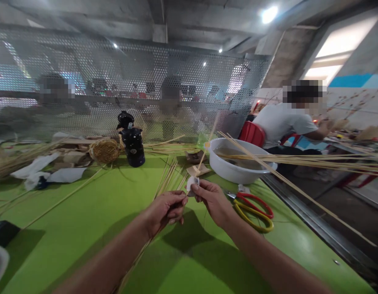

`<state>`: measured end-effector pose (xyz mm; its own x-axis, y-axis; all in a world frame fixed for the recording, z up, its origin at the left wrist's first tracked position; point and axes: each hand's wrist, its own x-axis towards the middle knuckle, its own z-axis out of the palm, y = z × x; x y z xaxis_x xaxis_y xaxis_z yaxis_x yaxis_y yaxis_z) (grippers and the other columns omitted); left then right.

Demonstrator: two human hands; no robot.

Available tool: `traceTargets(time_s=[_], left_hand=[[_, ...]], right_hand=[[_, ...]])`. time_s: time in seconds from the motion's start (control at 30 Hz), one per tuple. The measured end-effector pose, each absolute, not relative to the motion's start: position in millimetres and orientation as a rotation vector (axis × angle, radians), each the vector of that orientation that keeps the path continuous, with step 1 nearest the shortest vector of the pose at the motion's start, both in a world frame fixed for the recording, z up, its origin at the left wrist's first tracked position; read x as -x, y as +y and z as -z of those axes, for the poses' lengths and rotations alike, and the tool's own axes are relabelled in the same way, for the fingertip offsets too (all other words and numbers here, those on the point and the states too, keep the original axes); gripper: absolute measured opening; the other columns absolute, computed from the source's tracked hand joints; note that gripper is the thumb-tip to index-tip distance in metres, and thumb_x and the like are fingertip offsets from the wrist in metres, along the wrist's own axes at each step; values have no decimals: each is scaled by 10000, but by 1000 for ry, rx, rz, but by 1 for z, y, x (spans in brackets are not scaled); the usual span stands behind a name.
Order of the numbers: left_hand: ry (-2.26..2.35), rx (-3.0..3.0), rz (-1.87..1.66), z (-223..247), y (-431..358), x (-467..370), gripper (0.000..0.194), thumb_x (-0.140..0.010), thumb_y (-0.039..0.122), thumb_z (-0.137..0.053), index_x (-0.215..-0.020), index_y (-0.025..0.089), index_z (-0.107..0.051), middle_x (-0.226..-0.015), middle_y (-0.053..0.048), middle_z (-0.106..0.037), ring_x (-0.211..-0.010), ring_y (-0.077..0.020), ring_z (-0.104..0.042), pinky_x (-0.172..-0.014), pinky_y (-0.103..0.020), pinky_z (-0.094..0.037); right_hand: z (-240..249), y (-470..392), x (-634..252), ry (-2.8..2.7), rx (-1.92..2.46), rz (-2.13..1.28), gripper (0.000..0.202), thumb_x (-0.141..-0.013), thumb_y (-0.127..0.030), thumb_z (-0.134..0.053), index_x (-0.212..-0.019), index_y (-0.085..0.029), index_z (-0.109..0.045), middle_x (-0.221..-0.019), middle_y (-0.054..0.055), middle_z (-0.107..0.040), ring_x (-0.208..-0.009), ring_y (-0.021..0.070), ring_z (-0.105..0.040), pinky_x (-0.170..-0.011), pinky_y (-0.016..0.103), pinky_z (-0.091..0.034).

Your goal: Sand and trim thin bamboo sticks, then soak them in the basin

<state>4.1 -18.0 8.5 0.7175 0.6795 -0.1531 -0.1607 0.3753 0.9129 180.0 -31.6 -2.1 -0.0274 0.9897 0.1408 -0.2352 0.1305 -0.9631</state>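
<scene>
White piece [192, 185], small and flat, is up in front of me between my two hands, above the green counter [100, 220]. A pale strip [202, 160] rises at a slant from beside it.

Going from the left, a black object [4, 233] sits at the counter's edge, with a heap of long strands [11, 163] behind it. Next come crumpled white paper [38, 166] and a round woven piece [105, 150], just beside a black bottle [134, 148] standing upright with its lid open. A loose bundle of strips [169, 175] lies on the counter beyond my hands.

My left hand [169, 207] has its grip clenched, thumb against forefinger, right by the lower edge of the white piece; I can't tell what is caught between the fingertips. My right hand [211, 197] has its grip grasping the white piece, thumb on its face.

Behind my right hand, a brown scrap [197, 170] lies near the white basin [238, 173], which holds liquid. Long canes [314, 161] rest across the basin's rim and reach out past the counter. Just beside my right hand are scissors [254, 212] with one red and one yellow handle. Farther right, a person [281, 122] in a white shirt sits on a red chair [252, 133].
</scene>
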Motion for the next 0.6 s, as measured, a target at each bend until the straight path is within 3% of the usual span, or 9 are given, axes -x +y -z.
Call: traceTargets(time_s=[0.23,0.33,0.47,0.6], left_hand=[[572,-1088,-524,-9,-18,-3,224,-875,303,-514,-690,177,-500,-399,112,-278,-329,-49,-229,-526,-223,-426],[577,-1100,-528,-7,-17,-5,233,-895,337,-504,-746,163,-544,-419,92,-344,-352,-54,-300,-503,-206,-395],[623,-1104,-623,-4,-18,-11,252,-855,397,-596,-837,146,-578,-465,57,-473,-391,-60,-389,-468,-183,-352],[661,-1062,-658,-3,-19,-16,293,-799,416,-670,-789,145,-561,-451,71,-446,-382,-45,-335,-450,-172,-317]], right_hand=[[1,-28,-184,-991,884,-1248,175,-715,-349,-778,-750,-186,-723,-734,10,-622,-587,99,-387,-553,258,-273],[1,-30,-179,-1009,891,-1237,178,-706,-346,-774,-737,-181,-715,-712,10,-616,-595,110,-412,-560,263,-284],[-4,-35,-172,-1090,875,-1252,213,-717,-380,-744,-679,-178,-685,-611,-8,-572,-555,113,-395,-547,272,-261],[-8,-37,-169,-1072,911,-1229,238,-696,-400,-751,-659,-178,-674,-602,-11,-566,-548,112,-375,-549,274,-243]])
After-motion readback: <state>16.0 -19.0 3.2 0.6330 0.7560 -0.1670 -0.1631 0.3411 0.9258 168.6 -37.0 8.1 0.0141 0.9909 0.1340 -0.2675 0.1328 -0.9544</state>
